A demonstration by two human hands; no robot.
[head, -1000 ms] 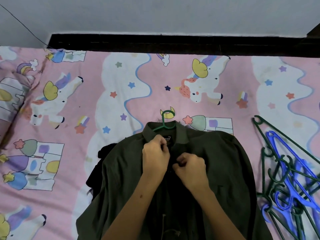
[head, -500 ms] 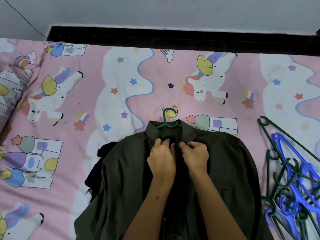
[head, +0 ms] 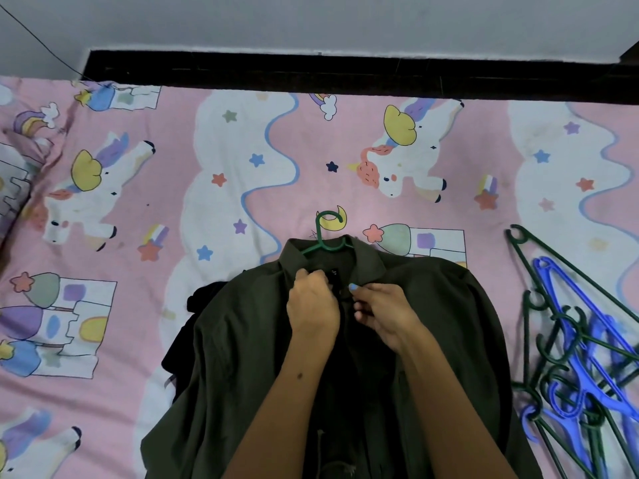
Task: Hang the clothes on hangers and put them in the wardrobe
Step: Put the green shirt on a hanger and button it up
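A dark olive shirt [head: 242,340] lies face up on the pink unicorn bedsheet [head: 173,202], collar away from me. A green hanger [head: 325,236] sits inside it, with its hook poking out above the collar. My left hand [head: 313,307] pinches the left edge of the shirt's front placket just below the collar. My right hand [head: 383,311] pinches the right edge beside it, fingers curled on the fabric. Both hands nearly touch at the top button area. My forearms hide the lower placket.
A pile of several green and blue hangers [head: 581,357] lies on the bed at the right. Dark clothing [head: 186,330] pokes out from under the shirt's left side. A black bed frame [head: 345,72] and a grey wall run along the far edge.
Both hands moved up the placket from mid-chest toward the collar and came close together. The shirt and hanger stayed in place.
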